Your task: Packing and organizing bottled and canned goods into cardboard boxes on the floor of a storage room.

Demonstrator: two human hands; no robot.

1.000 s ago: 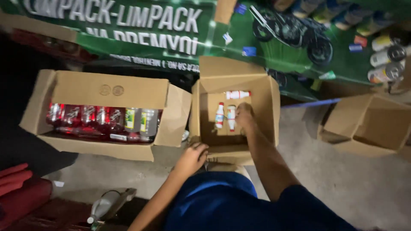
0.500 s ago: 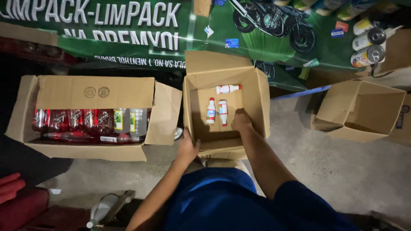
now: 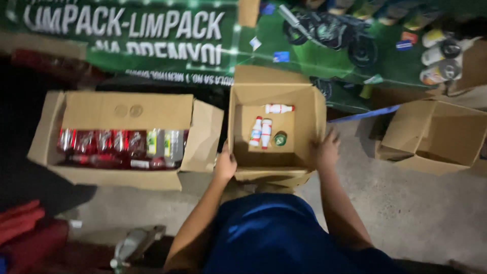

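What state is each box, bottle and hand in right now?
Middle cardboard box: open, nearly empty.
Three white bottles with red caps: lying on its floor.
Small green round item: beside them.
Left hand: gripping box's near-left corner.
Right hand: gripping right wall.
Wide left cardboard box: open, holds wrapped bottles.
Right cardboard box: open.

Bare forearms, blue clothing below.
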